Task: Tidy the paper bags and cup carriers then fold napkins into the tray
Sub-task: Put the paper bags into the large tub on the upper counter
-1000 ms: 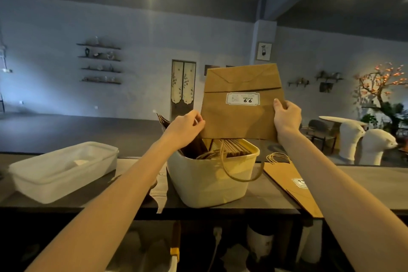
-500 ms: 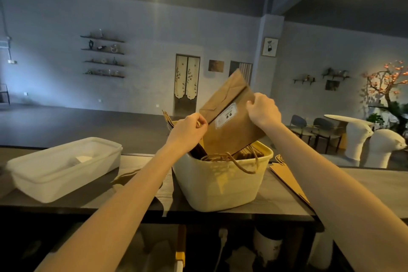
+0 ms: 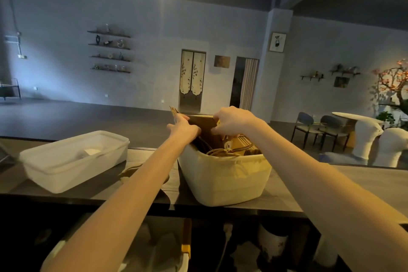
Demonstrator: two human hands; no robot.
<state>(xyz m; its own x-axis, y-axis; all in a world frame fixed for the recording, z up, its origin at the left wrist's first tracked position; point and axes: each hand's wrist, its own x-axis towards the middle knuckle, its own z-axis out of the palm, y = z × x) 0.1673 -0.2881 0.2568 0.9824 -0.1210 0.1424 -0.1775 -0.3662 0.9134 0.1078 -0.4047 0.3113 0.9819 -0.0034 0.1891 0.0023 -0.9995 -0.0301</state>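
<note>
A cream plastic bin stands on the dark counter, packed with upright brown paper bags whose twine handles spill over the near rim. A flat brown paper bag sits low in the bin's far side, only its top edge showing. My right hand grips that top edge from the right. My left hand holds back the bags at the bin's far-left corner, fingers curled on them. A translucent white tray with a white napkin inside lies to the left.
A brown paper piece lies flat on the counter between the tray and the bin, partly under my left forearm. Shelves below the counter hold white containers. Chairs and white stools stand beyond the counter at the right.
The paper bag held high above the bin a second ago has tilted and gone down into the bin. My right hand followed it down; my left stayed at the bin's corner.
</note>
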